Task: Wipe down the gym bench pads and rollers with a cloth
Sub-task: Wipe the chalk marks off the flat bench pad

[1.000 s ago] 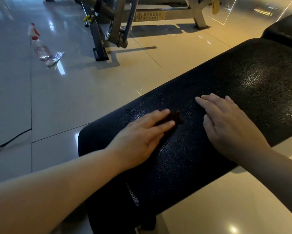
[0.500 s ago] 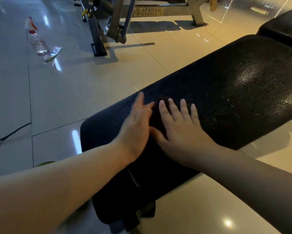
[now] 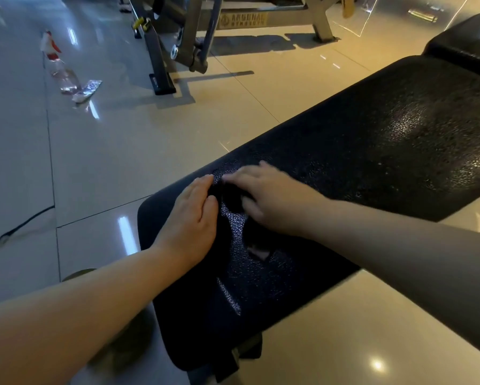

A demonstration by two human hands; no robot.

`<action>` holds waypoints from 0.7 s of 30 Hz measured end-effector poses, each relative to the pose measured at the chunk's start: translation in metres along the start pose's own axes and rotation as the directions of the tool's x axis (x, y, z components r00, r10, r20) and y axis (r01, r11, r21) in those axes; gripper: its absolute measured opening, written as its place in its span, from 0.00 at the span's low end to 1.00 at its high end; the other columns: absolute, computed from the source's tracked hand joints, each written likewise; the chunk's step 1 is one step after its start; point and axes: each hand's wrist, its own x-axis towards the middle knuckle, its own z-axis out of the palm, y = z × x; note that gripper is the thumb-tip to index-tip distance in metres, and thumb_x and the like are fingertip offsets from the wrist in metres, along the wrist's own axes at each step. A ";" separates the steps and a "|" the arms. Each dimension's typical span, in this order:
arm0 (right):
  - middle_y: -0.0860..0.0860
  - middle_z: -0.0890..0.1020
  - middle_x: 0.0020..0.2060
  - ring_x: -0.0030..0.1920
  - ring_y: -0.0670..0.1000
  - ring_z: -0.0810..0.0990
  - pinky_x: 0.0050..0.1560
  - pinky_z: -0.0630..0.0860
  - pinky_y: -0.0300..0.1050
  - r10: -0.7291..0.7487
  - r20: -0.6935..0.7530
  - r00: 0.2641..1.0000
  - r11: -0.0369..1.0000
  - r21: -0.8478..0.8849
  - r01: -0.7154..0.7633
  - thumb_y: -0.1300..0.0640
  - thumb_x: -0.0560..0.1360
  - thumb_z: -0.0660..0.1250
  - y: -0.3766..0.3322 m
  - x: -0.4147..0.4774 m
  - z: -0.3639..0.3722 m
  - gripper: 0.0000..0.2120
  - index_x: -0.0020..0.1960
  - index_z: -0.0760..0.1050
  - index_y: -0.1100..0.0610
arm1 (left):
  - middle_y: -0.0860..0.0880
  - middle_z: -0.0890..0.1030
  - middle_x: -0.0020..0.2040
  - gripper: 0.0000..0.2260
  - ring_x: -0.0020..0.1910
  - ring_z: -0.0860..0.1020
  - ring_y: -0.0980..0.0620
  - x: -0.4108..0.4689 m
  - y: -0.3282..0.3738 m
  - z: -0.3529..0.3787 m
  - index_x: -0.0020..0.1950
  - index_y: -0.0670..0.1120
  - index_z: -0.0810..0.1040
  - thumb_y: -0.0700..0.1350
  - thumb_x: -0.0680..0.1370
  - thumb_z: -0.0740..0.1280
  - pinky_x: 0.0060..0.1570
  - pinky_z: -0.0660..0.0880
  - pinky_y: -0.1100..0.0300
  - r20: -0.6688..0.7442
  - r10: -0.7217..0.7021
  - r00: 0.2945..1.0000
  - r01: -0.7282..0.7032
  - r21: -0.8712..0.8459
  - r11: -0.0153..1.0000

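A long black textured bench pad (image 3: 372, 162) runs from the lower middle to the upper right. Near its close end my left hand (image 3: 194, 215) lies flat on the pad, fingers straight and together. My right hand (image 3: 272, 201) is beside it, blurred, with fingers stretched toward the left hand. A small dark cloth (image 3: 230, 198) shows between the two hands, partly under my right fingers and hard to tell from the pad. A second black pad (image 3: 466, 48) sits past the far end. No rollers are in view.
A pale torn spot (image 3: 256, 252) marks the pad below my right wrist. A clear spray bottle with a red and white head (image 3: 61, 70) stands on the glossy tiled floor at upper left. A metal machine frame (image 3: 188, 37) stands behind. A dark cable (image 3: 16, 232) lies at left.
My right hand came from the right to meet the left hand over the cloth, then turned its fingers leftward. The left hand shifted slightly toward the pad's near end.
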 end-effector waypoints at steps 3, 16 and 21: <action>0.56 0.69 0.72 0.74 0.58 0.62 0.78 0.46 0.56 0.169 -0.083 0.982 0.985 -0.001 -0.170 0.60 0.80 0.58 0.009 0.029 0.001 0.24 0.76 0.63 0.57 | 0.51 0.64 0.77 0.21 0.76 0.59 0.56 0.002 0.004 0.002 0.79 0.49 0.61 0.47 0.85 0.53 0.74 0.54 0.61 -0.068 -0.044 0.997 0.038 -0.082 0.996; 0.52 0.70 0.72 0.74 0.52 0.64 0.78 0.45 0.53 0.144 -0.111 0.983 0.987 0.081 -0.135 0.61 0.80 0.60 0.024 -0.022 -0.016 0.25 0.76 0.65 0.54 | 0.53 0.58 0.80 0.25 0.79 0.51 0.58 -0.008 0.030 0.016 0.80 0.49 0.58 0.55 0.83 0.49 0.76 0.47 0.60 0.032 -0.054 0.998 0.057 -0.079 0.995; 0.51 0.68 0.73 0.74 0.51 0.62 0.76 0.42 0.47 -0.008 0.006 1.000 0.995 0.101 0.007 0.60 0.80 0.60 -0.019 -0.050 0.004 0.24 0.76 0.65 0.54 | 0.51 0.60 0.79 0.30 0.77 0.56 0.56 -0.014 0.029 0.010 0.80 0.50 0.57 0.58 0.78 0.48 0.77 0.54 0.53 0.084 -0.010 0.996 0.013 -0.037 0.999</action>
